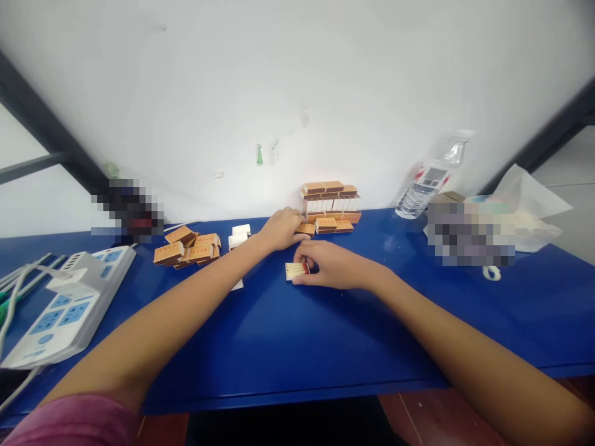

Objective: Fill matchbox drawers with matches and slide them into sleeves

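My right hand (331, 265) is closed on a small white matchbox tray (290, 272) full of matches with red heads, held low over the blue tabletop. Just behind it, my left hand (281, 227) has its fingers round an orange matchbox (305, 229), close to the stack. Against the wall stands a stack of matchboxes (333, 214), some showing white ends. A heap of orange matchboxes (188, 246) lies beyond my left forearm. Small white trays (239, 236) sit between that heap and my left hand, partly hidden by the arm.
A white power strip (69, 310) with cables lies at the left of the blue table (288, 353). A clear plastic bottle (430, 176) leans against the wall at the right, beside a white plastic packet (525, 210). Dark frame bars (41, 108) rise at both sides.
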A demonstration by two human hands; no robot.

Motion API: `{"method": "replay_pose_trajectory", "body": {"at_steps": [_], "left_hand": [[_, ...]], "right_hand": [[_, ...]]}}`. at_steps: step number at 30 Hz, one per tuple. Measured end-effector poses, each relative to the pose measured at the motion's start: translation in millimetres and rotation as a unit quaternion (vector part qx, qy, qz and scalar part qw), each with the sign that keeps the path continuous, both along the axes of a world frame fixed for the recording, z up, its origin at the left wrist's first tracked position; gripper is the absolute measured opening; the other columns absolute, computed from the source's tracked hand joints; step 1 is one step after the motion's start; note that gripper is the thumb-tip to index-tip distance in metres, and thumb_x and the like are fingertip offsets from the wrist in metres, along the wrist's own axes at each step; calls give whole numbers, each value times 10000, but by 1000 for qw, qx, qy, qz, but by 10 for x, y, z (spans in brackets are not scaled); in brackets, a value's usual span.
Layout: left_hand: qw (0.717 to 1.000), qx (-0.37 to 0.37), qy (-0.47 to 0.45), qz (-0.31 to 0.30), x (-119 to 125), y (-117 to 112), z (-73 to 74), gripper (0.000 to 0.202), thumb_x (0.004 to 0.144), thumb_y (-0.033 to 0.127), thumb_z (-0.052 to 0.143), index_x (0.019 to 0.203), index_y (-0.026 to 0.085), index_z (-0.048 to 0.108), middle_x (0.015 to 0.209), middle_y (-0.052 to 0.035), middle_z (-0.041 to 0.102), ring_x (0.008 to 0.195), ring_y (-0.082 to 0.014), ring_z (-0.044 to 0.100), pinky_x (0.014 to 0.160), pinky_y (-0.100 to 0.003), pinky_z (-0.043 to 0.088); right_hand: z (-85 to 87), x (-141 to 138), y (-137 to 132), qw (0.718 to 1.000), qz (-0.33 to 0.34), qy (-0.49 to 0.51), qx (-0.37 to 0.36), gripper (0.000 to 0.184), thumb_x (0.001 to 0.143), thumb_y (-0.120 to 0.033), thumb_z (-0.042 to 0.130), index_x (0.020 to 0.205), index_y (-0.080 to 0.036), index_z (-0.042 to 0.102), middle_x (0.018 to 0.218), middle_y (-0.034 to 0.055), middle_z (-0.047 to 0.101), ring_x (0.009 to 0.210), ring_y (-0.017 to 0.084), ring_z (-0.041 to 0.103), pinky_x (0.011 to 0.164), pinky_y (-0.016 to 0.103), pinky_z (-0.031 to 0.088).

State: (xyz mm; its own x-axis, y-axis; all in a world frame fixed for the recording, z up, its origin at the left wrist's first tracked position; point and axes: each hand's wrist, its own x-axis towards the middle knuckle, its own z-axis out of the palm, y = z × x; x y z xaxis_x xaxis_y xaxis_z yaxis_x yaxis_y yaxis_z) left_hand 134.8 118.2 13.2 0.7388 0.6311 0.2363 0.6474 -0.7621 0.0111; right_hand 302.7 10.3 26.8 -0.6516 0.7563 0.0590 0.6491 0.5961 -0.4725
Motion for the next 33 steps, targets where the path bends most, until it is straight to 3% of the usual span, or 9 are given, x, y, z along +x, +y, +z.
{"method": "replay_pose_trajectory", "body": {"at_steps": [5,11,15,21,29,33], "left_hand": [[1000,2,-4,10,-165,-54,55,276,923,338,723,1106,133,708,1153,-158,705,1120,-322,597,971,-445,475],[997,1,-56,50,-953,-580,265,336,942,409,715,1177,170,682,1138,-109,729,1067,-265,645,955,-404,490],[981,-75,-167,58,-1332,-913,180,328,924,458,735,1157,227,717,1041,-50,765,855,-191,684,772,-318,544],[966,-100,-237,19,-1312,-1072,-17,387,884,427,793,1201,212,736,1136,-82,782,943,-216,730,845,-362,593],[963,-126,-237,1,-1283,-1141,-30,373,872,428,811,1171,213,754,1028,-63,782,850,-201,715,751,-317,580],[966,-106,-236,-8,-1295,-1170,-42,395,874,446,813,1183,210,747,1018,-55,770,865,-198,703,780,-324,566]], "right_hand": [[2,67,63,999,-4,32,-2,298,865,-434,770,961,-172,667,888,56,692,770,187,613,690,309,446],[107,266,165,989,-19,126,-81,404,812,-535,796,979,-176,717,816,25,685,732,159,624,659,293,480],[94,194,119,979,-15,188,-77,407,807,-519,806,1035,-189,736,867,19,675,745,146,599,666,296,499],[13,-58,-45,966,7,240,-93,362,834,-418,801,1121,-204,745,1038,55,683,812,153,604,686,304,544],[-49,-55,-36,973,-3,219,-72,416,846,-468,797,1188,-232,774,1040,61,691,797,160,618,695,318,550],[-42,-88,-71,974,-8,218,-59,397,855,-459,790,1189,-246,780,1056,65,708,779,154,619,651,298,531]]}}
